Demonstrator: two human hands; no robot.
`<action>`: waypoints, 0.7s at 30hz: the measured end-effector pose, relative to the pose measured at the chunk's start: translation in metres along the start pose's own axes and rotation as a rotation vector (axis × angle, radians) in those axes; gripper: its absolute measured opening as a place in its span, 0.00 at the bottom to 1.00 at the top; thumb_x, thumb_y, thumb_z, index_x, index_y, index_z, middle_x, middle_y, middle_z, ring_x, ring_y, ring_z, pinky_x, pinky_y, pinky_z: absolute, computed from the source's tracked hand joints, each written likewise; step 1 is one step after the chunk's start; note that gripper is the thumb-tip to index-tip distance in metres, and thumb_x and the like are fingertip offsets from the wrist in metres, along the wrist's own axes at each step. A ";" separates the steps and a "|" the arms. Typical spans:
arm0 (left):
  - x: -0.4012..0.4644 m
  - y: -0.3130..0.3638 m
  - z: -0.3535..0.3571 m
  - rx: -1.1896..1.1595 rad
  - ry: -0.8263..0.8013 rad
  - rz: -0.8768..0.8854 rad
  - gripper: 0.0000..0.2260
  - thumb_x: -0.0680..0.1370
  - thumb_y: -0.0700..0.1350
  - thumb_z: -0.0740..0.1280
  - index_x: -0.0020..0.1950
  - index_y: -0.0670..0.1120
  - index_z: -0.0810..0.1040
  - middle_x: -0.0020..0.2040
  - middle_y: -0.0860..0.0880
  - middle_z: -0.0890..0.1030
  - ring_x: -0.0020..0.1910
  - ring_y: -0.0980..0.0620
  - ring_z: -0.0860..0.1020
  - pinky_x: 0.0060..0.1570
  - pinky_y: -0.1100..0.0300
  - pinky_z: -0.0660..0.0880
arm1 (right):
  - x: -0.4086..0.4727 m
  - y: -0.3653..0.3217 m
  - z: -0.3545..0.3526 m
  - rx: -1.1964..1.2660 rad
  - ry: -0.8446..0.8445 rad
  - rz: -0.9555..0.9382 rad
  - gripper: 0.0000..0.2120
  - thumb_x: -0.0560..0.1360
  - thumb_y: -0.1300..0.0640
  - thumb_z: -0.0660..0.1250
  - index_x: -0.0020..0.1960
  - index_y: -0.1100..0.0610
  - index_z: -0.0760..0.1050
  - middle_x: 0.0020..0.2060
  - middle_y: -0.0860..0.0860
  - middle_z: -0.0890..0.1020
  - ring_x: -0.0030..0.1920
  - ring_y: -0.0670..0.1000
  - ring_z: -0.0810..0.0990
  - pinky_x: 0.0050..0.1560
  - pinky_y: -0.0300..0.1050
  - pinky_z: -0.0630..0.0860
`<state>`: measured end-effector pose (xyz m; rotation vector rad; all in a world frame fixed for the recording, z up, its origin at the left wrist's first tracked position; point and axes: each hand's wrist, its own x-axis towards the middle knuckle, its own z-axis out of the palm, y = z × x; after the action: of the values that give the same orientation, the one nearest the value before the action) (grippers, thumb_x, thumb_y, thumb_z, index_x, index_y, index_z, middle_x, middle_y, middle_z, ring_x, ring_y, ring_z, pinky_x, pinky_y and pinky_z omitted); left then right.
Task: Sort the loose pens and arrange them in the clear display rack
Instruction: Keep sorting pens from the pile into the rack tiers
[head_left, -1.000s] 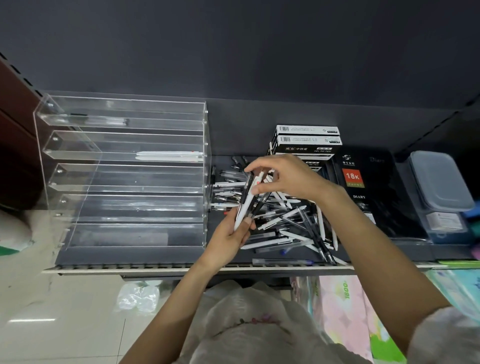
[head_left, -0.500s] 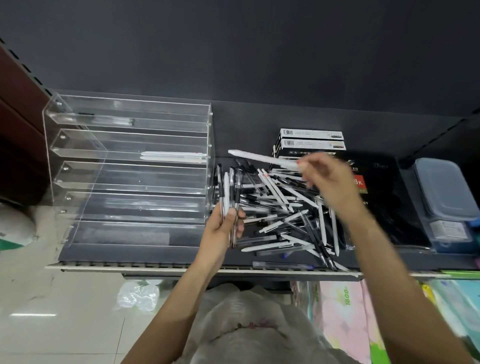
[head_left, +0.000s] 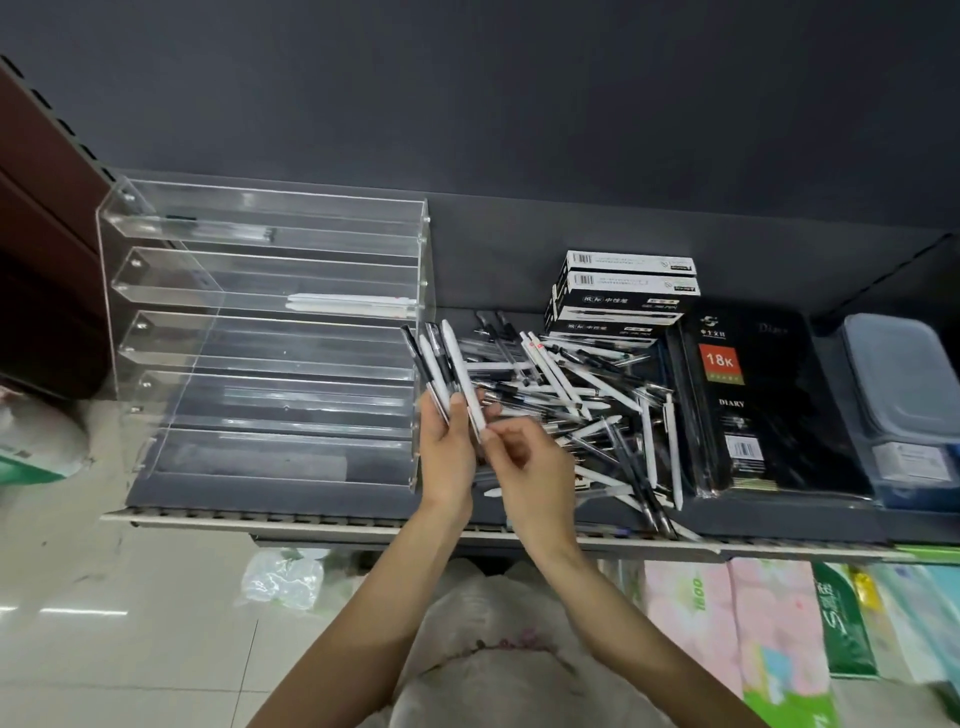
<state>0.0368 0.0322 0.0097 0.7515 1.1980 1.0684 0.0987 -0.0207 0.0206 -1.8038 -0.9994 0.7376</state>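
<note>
Left hand (head_left: 448, 451) fanning slim glossy pens (head_left: 441, 371); clear acrylic rack (head_left: 265, 332)

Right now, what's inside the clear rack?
Rack: white pens on the second tier, one dark pen on the top. Lower tiers look empty, though glare hides parts.
</note>
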 end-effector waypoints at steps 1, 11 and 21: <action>0.000 0.000 0.000 -0.015 -0.005 -0.020 0.06 0.83 0.43 0.55 0.54 0.44 0.70 0.43 0.44 0.78 0.36 0.55 0.78 0.36 0.62 0.76 | -0.001 -0.001 0.002 -0.065 0.000 -0.040 0.01 0.75 0.57 0.68 0.45 0.54 0.77 0.35 0.43 0.82 0.36 0.42 0.80 0.40 0.38 0.76; -0.004 0.005 -0.022 0.180 -0.089 0.104 0.06 0.83 0.45 0.55 0.53 0.44 0.69 0.39 0.48 0.72 0.35 0.54 0.71 0.35 0.63 0.71 | 0.012 -0.008 -0.021 -0.348 -0.195 -0.307 0.05 0.73 0.52 0.69 0.40 0.51 0.78 0.31 0.43 0.80 0.30 0.41 0.76 0.32 0.40 0.74; -0.024 0.006 -0.040 0.376 -0.378 0.068 0.09 0.83 0.41 0.54 0.46 0.42 0.69 0.34 0.52 0.69 0.26 0.61 0.66 0.30 0.69 0.66 | 0.101 -0.037 -0.022 -0.289 -0.638 -0.225 0.09 0.74 0.52 0.69 0.52 0.54 0.78 0.52 0.51 0.80 0.54 0.50 0.77 0.57 0.44 0.70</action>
<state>-0.0035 0.0092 0.0139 1.2339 1.0581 0.7166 0.1540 0.0668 0.0564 -1.6782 -1.7716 1.1003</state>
